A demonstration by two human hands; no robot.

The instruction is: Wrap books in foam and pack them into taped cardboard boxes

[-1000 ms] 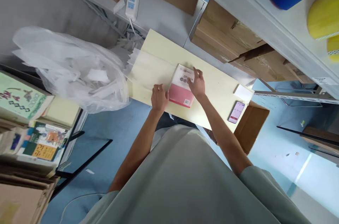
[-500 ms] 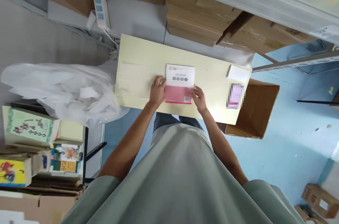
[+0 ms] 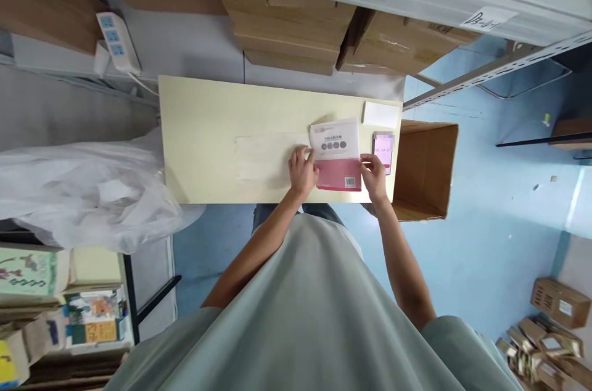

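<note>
A white and red book (image 3: 337, 153) lies on the pale yellow table (image 3: 208, 132), towards its right end. My left hand (image 3: 303, 172) grips the book's left edge with curled fingers. At the book's lower right corner, my right hand (image 3: 374, 174) holds the right edge. A clear plastic sleeve (image 3: 266, 156) lies flat on the table just left of the book. A phone (image 3: 383, 151) with a lit screen rests right of the book, beside my right hand.
A white pad (image 3: 380, 114) sits at the table's far right corner. An open cardboard box (image 3: 428, 169) stands right of the table. Stacked cartons (image 3: 296, 27) and a power strip (image 3: 115, 39) lie behind. A crumpled plastic bag (image 3: 83, 193) and books (image 3: 92, 317) are left.
The book has slid right along the table, close to the phone, with both hands on its edges. My right hand came off the cover to the book's right edge. The view has swung left.
</note>
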